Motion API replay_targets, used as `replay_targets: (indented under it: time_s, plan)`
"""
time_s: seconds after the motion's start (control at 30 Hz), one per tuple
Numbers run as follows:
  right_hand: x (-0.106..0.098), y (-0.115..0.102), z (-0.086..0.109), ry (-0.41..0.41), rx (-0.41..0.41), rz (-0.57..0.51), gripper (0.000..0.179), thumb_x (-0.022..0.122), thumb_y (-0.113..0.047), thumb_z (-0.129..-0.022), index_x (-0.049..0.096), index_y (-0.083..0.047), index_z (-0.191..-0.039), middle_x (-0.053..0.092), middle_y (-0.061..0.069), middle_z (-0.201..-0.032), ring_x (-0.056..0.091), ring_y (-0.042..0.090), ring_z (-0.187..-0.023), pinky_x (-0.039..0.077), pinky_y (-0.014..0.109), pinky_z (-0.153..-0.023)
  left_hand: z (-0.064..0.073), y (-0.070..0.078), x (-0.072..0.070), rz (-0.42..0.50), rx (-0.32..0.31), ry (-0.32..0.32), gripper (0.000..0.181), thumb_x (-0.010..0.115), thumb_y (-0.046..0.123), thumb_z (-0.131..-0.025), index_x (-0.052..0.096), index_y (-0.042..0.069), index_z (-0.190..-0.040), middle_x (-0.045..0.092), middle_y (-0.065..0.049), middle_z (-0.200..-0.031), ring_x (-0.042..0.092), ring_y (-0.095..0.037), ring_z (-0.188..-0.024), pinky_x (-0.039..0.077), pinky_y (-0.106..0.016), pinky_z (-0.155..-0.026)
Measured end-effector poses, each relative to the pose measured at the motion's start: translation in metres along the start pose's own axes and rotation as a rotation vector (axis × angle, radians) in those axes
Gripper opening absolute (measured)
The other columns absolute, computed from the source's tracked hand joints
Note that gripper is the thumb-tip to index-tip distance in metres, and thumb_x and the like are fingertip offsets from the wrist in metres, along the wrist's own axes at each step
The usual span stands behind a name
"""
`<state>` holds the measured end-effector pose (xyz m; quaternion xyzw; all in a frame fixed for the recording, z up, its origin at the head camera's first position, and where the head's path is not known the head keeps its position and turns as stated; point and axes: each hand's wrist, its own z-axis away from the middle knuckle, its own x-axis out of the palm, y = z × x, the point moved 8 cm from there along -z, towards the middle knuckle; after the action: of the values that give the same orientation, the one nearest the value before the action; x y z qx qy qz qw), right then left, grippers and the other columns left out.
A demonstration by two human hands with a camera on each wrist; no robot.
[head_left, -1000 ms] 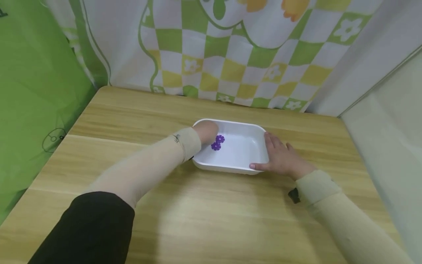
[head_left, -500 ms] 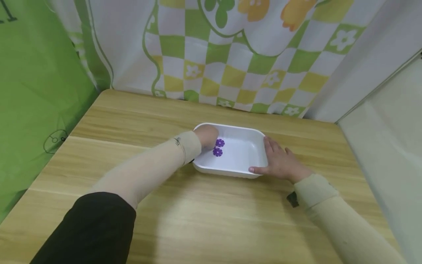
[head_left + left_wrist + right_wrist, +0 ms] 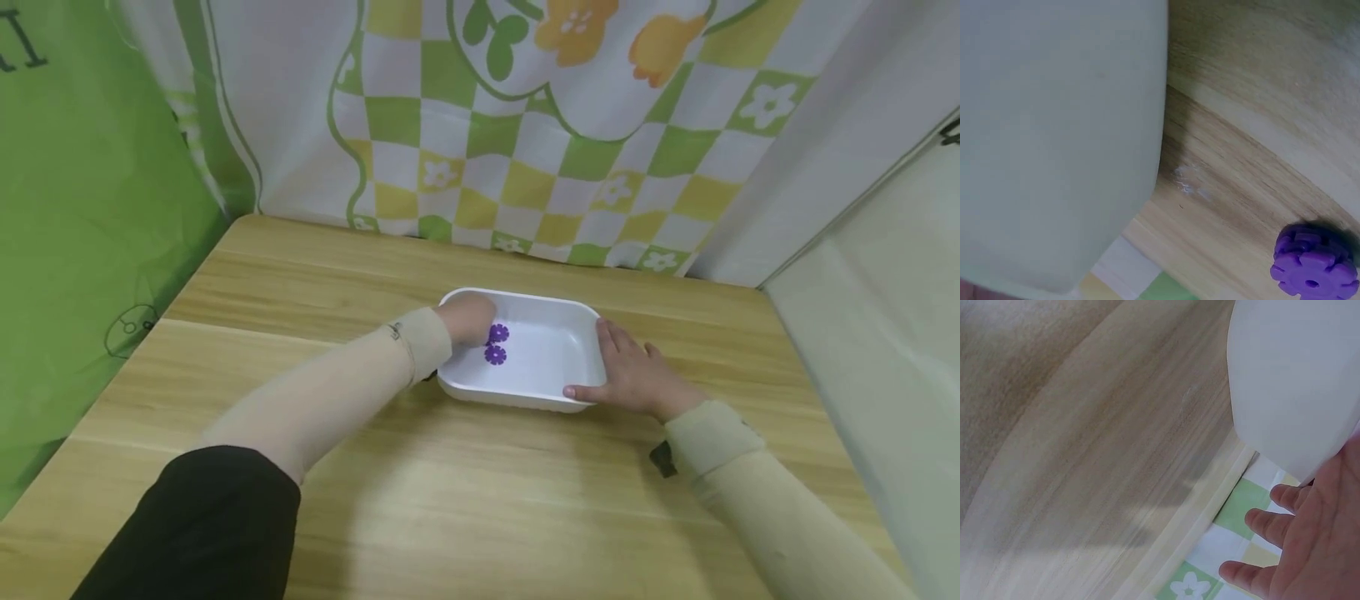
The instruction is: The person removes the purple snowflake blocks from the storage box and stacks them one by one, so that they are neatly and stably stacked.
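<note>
A white plastic tray (image 3: 547, 350) sits on the wooden table. My left hand (image 3: 467, 320) reaches down into its left end, its fingers hidden below the hand. Purple flower-shaped interlocking discs (image 3: 496, 355) lie at the bottom right beside that hand; whether it holds one, I cannot tell. My right hand (image 3: 637, 371) holds the tray's right end, thumb over the near rim and fingers along the right side. In the right wrist view, fingers (image 3: 1269, 527) of it extend past the tray's outer wall. The left wrist view shows the tray's outer wall (image 3: 1060, 125).
A small stack of purple notched discs (image 3: 1315, 269) stands on the table outside the tray in the left wrist view. The wooden table (image 3: 480, 508) meets a checked curtain (image 3: 495, 175) at the back, a green cloth (image 3: 90, 208) at left and a pale wall (image 3: 885, 275) at right.
The head view has tilted upward, so the tray and hands sit slightly lower in it. The purple discs have shifted slightly apart beside the left hand; the right hand stays on the tray.
</note>
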<state>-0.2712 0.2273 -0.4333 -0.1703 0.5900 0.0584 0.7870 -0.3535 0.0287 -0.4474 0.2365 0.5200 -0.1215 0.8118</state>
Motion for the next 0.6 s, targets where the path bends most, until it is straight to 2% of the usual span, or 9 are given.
replay_targets:
  time_s: [0.13, 0.27, 0.37, 0.47, 0.6]
  plan:
    - [0.002, 0.002, -0.001, -0.015, 0.008, 0.002, 0.125, 0.065, -0.071, -0.088, 0.008, 0.016, -0.156, 0.017, 0.037, -0.162, 0.022, 0.052, -0.148, 0.023, 0.078, -0.111, 0.004, 0.000, -0.002, 0.019, 0.009, -0.017, 0.033, 0.055, 0.001, -0.097, 0.062, -0.004, -0.129, 0.066, -0.017, -0.120, 0.063, -0.028, -0.106, 0.052, -0.038, -0.100]
    - [0.003, 0.002, -0.001, -0.013, 0.010, 0.012, 0.125, 0.065, -0.071, -0.088, 0.008, 0.016, -0.156, 0.017, 0.037, -0.162, 0.023, 0.052, -0.148, 0.023, 0.078, -0.111, 0.005, 0.001, -0.006, 0.072, 0.038, -0.001, 0.035, 0.054, 0.004, -0.099, 0.060, -0.003, -0.133, 0.067, -0.015, -0.120, 0.062, -0.025, -0.102, 0.054, -0.035, -0.092]
    - [0.002, 0.002, -0.001, -0.011, 0.008, 0.020, 0.125, 0.065, -0.072, -0.088, 0.009, 0.017, -0.156, 0.018, 0.037, -0.161, 0.024, 0.052, -0.147, 0.024, 0.078, -0.110, 0.007, 0.000, -0.011, 0.142, 0.062, 0.021, 0.032, 0.052, 0.008, -0.103, 0.061, -0.002, -0.132, 0.067, -0.016, -0.118, 0.062, -0.024, -0.099, 0.054, -0.035, -0.087]
    - [0.002, 0.002, -0.001, -0.016, 0.011, 0.022, 0.125, 0.065, -0.072, -0.088, 0.009, 0.016, -0.156, 0.018, 0.037, -0.162, 0.024, 0.052, -0.147, 0.024, 0.078, -0.110, 0.011, -0.001, -0.018, 0.198, 0.081, 0.056, 0.034, 0.053, 0.012, -0.105, 0.061, -0.002, -0.135, 0.066, -0.018, -0.125, 0.063, -0.025, -0.101, 0.055, -0.036, -0.089]
    - [0.001, 0.002, 0.000, -0.022, 0.016, 0.025, 0.124, 0.064, -0.072, -0.089, 0.008, 0.016, -0.156, 0.017, 0.037, -0.162, 0.024, 0.052, -0.148, 0.022, 0.078, -0.111, 0.017, -0.004, -0.031, 0.271, 0.126, 0.116, 0.031, 0.058, 0.015, -0.104, 0.064, -0.002, -0.131, 0.066, -0.017, -0.127, 0.063, -0.026, -0.107, 0.054, -0.038, -0.095]
